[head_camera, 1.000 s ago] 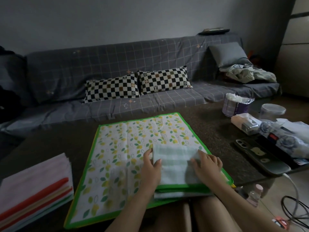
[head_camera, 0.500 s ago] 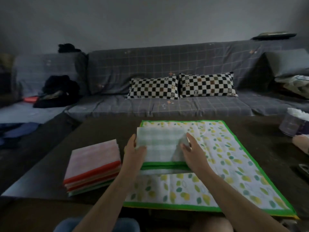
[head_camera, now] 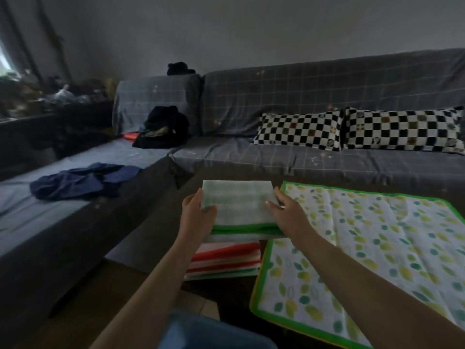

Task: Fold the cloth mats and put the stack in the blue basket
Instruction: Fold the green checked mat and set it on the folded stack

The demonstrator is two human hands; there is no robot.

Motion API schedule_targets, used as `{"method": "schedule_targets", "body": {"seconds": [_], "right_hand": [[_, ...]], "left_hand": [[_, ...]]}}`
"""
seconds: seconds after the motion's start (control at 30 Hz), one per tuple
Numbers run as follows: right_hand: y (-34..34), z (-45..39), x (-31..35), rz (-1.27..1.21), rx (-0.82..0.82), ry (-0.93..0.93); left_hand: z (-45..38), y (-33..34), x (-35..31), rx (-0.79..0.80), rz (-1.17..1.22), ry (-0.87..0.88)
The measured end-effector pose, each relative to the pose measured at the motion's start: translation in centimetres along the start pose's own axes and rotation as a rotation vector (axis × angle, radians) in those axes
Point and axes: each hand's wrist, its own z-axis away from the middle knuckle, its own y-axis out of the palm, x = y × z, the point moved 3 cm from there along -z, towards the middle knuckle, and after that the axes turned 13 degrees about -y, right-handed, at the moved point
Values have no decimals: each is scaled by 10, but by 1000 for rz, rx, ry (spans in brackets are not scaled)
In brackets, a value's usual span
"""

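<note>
green-edged folded mat [head_camera: 239, 205] gripped at its sides by left hand [head_camera: 197, 217] and right hand [head_camera: 289, 215], frame centre, above the stack [head_camera: 224, 260].

Folded green-edged mat [head_camera: 239, 205]: held from both sides, left hand [head_camera: 197, 217] on its left edge with thumb on top, right hand [head_camera: 289, 215] on its right edge; sits above stack of folded mats [head_camera: 226, 260] with red, white and green edges. Leaf-print mat [head_camera: 364, 248]: spread flat on dark table [head_camera: 161, 222], just right of stack. 2 checkered pillows [head_camera: 299, 131] on grey sofa [head_camera: 302, 96]. Blue cloth [head_camera: 80, 182] and black bag [head_camera: 163, 127] at left
</note>
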Motion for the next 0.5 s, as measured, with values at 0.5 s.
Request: {"method": "schedule_targets", "body": {"seconds": [0.5], "right_hand": [[68,-6,-30,177,325,25]], "left_hand": [[-27,-10,68,22,-141,-180]]}}
